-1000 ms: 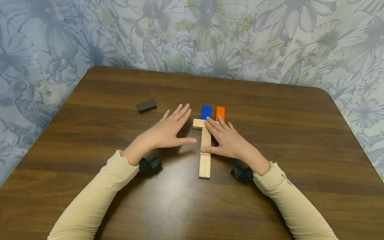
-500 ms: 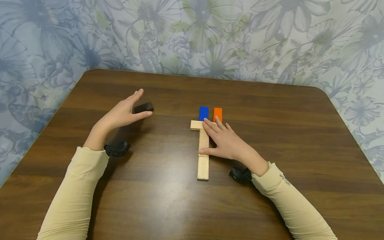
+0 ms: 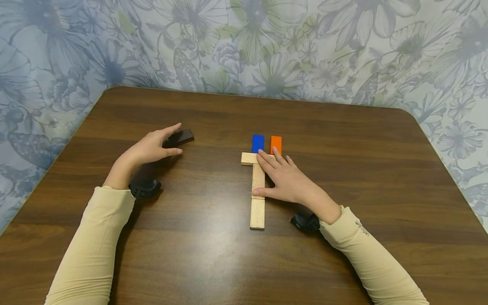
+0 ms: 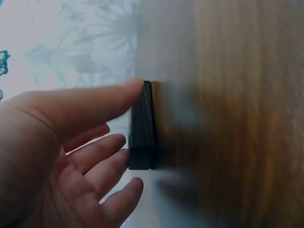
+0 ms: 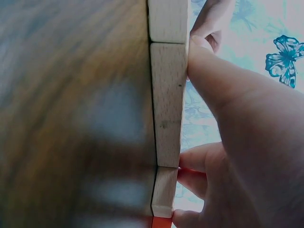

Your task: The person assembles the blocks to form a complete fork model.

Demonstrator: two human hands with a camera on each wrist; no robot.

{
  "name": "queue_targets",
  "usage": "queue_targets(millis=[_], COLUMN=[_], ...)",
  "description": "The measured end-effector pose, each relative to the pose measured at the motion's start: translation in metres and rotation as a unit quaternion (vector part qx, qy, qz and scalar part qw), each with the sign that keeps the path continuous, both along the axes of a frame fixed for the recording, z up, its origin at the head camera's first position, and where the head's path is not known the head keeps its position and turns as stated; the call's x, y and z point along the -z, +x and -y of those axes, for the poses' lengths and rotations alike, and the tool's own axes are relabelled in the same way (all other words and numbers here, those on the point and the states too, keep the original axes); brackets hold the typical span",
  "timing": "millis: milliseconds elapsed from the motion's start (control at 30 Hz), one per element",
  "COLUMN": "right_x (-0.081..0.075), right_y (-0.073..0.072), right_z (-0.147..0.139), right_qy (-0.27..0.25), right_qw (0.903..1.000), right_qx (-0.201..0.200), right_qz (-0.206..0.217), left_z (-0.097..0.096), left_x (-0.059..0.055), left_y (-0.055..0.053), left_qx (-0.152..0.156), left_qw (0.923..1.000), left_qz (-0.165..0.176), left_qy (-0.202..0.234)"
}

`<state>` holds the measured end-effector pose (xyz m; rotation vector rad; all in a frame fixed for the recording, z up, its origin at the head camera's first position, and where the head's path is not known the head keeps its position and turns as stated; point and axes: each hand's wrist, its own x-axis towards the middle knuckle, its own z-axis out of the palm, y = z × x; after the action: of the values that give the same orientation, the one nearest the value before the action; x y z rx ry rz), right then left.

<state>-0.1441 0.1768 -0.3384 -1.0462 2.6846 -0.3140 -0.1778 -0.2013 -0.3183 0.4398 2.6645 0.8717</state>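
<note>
My left hand point(image 3: 146, 147) is at a dark brown wooden block point(image 3: 182, 137) on the left, its thumb on the near side and its fingers on the far side. In the left wrist view the thumb tip overlaps the top of the dark block point(image 4: 142, 123), and the fingers are spread. My right hand point(image 3: 287, 180) rests with straight fingers on pale wooden blocks. Two of these, an upper block point(image 3: 258, 176) and a lower block point(image 3: 257, 214), lie end to end. A pale crosspiece point(image 3: 248, 158) lies across their far end, partly hidden by the right fingers.
A blue block point(image 3: 258, 143) and an orange block point(image 3: 276, 142) lie side by side with a gap, just beyond the crosspiece. All lie on a brown wood-grain table point(image 3: 343, 140). Behind its far edge stands a flower-patterned wall point(image 3: 289, 51).
My left hand has moved left from beside the pale blocks to the dark block, and its thumb and fingers have come nearer together. The right hand has stayed in place.
</note>
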Motion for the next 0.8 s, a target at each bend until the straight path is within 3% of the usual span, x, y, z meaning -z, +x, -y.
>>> queue_targets(millis=[200, 500, 633, 800], right_x=[0.0, -0.002, -0.001, 0.001], right_y=[0.0, 0.0, 0.0, 0.0], right_z=[0.0, -0.001, -0.001, -0.001], right_qy=[0.001, 0.002, 0.001, 0.001], right_qw=[1.0, 1.0, 1.0, 1.0], right_qx=[-0.001, 0.003, 0.002, -0.001], right_qz=[0.0, 0.002, 0.002, 0.0], left_z=[0.004, 0.002, 0.003, 0.008], left_x=[0.002, -0.005, 0.001, 0.01], left_y=[0.0, 0.001, -0.002, -0.006], left_qx=[-0.009, -0.012, -0.008, 0.015], left_qw=[0.9998, 0.9991, 0.9994, 0.9987], left_qz=[-0.016, -0.006, -0.004, 0.033], left_qy=[-0.01, 0.041, 0.032, 0.034])
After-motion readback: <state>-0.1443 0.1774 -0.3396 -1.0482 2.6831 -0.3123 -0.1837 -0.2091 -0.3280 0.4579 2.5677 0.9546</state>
